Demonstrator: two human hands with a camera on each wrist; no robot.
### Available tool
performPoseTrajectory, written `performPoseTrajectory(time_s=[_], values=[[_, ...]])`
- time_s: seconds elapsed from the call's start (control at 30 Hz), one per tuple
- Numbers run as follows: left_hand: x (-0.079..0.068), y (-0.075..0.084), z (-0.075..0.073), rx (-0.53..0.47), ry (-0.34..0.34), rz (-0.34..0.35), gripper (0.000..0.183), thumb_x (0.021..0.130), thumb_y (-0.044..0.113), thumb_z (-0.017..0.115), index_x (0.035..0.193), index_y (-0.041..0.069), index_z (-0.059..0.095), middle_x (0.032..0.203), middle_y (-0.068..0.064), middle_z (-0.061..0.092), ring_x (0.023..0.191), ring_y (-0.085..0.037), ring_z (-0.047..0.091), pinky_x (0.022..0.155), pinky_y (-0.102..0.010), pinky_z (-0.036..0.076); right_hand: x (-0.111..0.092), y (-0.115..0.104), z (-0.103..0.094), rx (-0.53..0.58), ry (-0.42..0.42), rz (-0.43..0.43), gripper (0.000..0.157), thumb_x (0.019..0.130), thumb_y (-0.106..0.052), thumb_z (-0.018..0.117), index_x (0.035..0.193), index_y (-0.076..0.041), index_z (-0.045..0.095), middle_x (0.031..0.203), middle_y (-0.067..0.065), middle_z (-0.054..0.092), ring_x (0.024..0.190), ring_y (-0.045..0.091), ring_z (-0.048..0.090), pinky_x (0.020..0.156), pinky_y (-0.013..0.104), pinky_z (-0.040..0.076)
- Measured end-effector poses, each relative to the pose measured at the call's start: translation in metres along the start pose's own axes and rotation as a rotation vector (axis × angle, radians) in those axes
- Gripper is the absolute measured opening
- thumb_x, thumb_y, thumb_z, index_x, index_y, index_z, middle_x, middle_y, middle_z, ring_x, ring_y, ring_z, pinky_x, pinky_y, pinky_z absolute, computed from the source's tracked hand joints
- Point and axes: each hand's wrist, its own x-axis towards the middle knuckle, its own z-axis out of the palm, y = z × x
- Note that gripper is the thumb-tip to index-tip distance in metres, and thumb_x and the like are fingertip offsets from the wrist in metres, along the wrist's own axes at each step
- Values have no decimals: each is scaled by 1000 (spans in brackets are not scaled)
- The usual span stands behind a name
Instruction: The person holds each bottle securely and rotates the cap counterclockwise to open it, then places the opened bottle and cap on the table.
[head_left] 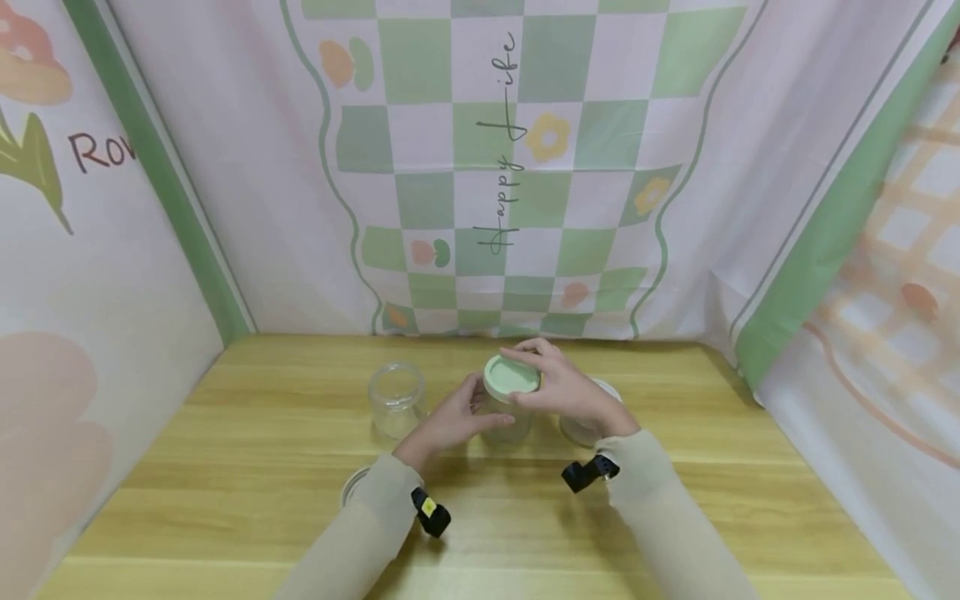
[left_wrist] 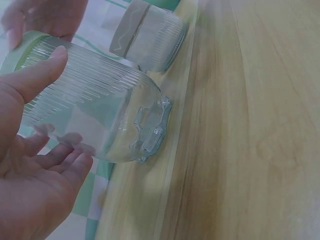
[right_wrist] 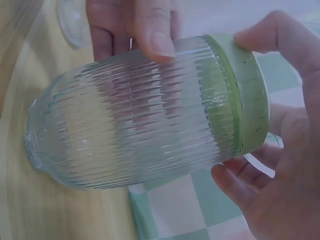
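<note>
A ribbed clear glass jar stands on the wooden table with a pale green lid on its top. My left hand holds the jar's body from the left, thumb on one side and fingers on the other, as the left wrist view shows. From above and the right, my right hand grips the lid's rim between thumb and fingers. In the right wrist view the lid sits over the mouth of the jar. No contents show through the glass.
An open glass jar stands to the left. Another ribbed jar with a whitish lid stands to the right, partly behind my right hand. A round rimmed object is half hidden under my left sleeve. Patterned curtains surround the table.
</note>
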Motion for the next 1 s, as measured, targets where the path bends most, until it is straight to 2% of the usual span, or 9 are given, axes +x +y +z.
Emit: performPoseTrajectory(time_s=[0.2,0.43,0.63,0.77,1.0], values=[[-1,-1,0,10,6,2,81,93,33,74,157,17,26,155,-6,36,142,-31,35,116,-53,29,1,3,-5,96,-82,6,71,84,-22,71,151,-15,47,144,10,39,116,29,44,87,41,45],[0,-1,2,-1,2,-8,85,92,38,75,157,19,25,155,-5,37,141,-31,36,115,-52,31,0,3,-8,43,-92,-39,72,84,-26,69,151,-12,46,145,17,39,119,33,43,89,48,46],[-2,0,0,-8,3,-1,81,93,32,74,157,17,25,155,-8,36,141,-33,35,116,-53,29,-1,0,-7,53,-86,-36,86,81,-27,72,158,-17,34,153,17,31,129,37,37,94,61,43],[-2,1,-1,-6,-11,14,78,94,29,73,156,16,27,155,-8,37,142,-32,33,117,-52,28,-4,-5,-5,21,-37,6,85,86,-39,75,158,-21,33,154,15,31,132,35,35,95,64,43],[-2,1,-1,-19,-15,-2,76,93,32,75,153,20,30,154,-3,37,143,-31,33,118,-49,27,-8,-20,8,-158,111,45,84,85,-57,74,151,-14,45,143,12,46,120,31,44,87,48,50]])
